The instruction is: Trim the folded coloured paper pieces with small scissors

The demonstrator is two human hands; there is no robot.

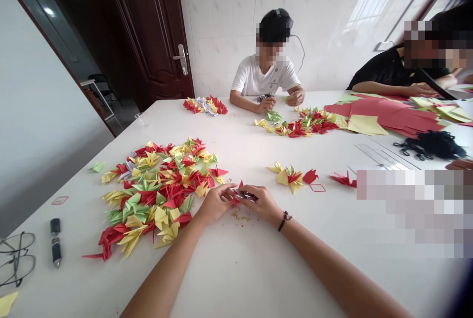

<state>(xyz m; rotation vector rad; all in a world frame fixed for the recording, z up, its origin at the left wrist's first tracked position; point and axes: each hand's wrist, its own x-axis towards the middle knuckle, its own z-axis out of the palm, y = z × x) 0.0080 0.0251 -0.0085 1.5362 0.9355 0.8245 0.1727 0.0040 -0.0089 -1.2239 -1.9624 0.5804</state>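
Observation:
Near the middle of the white table, my left hand (216, 203) pinches a red folded paper crane (235, 200), mostly covered by the fingers. My right hand (264, 203), with a dark band at its wrist, is closed around a shiny metal hole punch (247, 196), whose jaw end meets the red paper. Tiny coloured paper bits (241, 218) lie on the tabletop just below both hands. A large heap of red, yellow and green paper cranes (158, 190) spreads beside my left hand. Several more cranes (291, 178) lie beyond my right hand.
Glasses (16, 259) and a black pen (55, 243) lie at the left. Across the table a person in white (266, 76) handles green paper. Farther right are red paper sheets (388, 113), black yarn (434, 145), a clear ruler (380, 157) and a person in black (388, 69).

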